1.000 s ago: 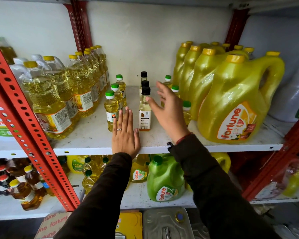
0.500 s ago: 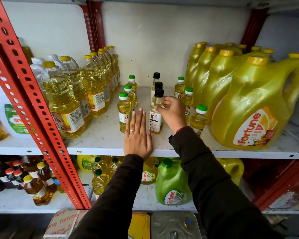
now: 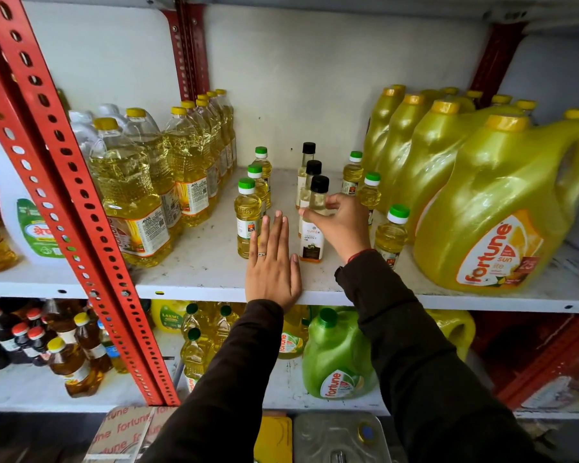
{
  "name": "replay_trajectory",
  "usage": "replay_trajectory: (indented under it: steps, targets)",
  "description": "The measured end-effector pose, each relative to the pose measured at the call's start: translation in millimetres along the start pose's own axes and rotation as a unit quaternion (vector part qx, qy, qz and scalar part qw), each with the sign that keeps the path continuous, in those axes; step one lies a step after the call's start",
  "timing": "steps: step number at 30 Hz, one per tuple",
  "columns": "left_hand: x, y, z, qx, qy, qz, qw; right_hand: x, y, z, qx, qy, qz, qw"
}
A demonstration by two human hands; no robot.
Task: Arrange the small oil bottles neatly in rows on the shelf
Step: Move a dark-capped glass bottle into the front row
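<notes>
On the white middle shelf (image 3: 208, 279) stand three rows of small bottles. The left row has three green-capped yellow oil bottles (image 3: 247, 222). The middle row has three black-capped coconut oil bottles; my right hand (image 3: 343, 222) is closed around the front one (image 3: 312, 242) at its shoulder. The right row has three more green-capped bottles (image 3: 391, 233). My left hand (image 3: 273, 265) lies flat, fingers together, on the shelf's front edge between the left and middle rows, holding nothing.
Tall clear oil bottles (image 3: 131, 202) crowd the shelf's left side, big yellow jugs (image 3: 502, 208) its right. A red perforated upright (image 3: 81, 212) runs diagonally at left. The lower shelf holds a green jug (image 3: 335, 355) and several more bottles.
My right hand came down from open in the air and closed around the front black-capped bottle. My left hand stayed flat on the shelf.
</notes>
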State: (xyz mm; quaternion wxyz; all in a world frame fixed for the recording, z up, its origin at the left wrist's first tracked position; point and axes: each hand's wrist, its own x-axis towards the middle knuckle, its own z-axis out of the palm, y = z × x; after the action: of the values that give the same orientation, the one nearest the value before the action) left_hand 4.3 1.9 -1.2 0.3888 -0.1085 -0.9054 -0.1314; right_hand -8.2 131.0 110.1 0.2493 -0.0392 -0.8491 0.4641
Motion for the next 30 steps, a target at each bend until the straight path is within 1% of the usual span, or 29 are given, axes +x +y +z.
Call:
replay_trajectory:
  steps: [4, 8, 17, 26, 30]
  targets:
    - [0.0, 0.2, -0.2, 0.002, 0.005, -0.001, 1.000, -3.4, 1.7, -1.0, 0.036, -0.027, -0.023, 0.999]
    - [0.1, -0.3, 1.2, 0.004, 0.001, -0.003, 1.000, -3.3, -1.1, -1.5, 0.030, -0.040, -0.042, 0.998]
    - [0.4, -0.9, 0.8, -0.001, 0.003, -0.010, 1.000, -16.4, -1.0, -8.4, 0.023, -0.037, -0.039, 0.998]
    - [-0.4, -0.1, -0.3, -0.021, -0.007, -0.026, 0.999, -50.0, -3.7, -24.1, -0.023, -0.004, -0.080, 0.997]
    - [0.0, 0.6, -0.6, -0.025, -0.006, -0.029, 0.999, -56.7, -4.4, -27.9, -0.030, 0.001, -0.083, 0.996]
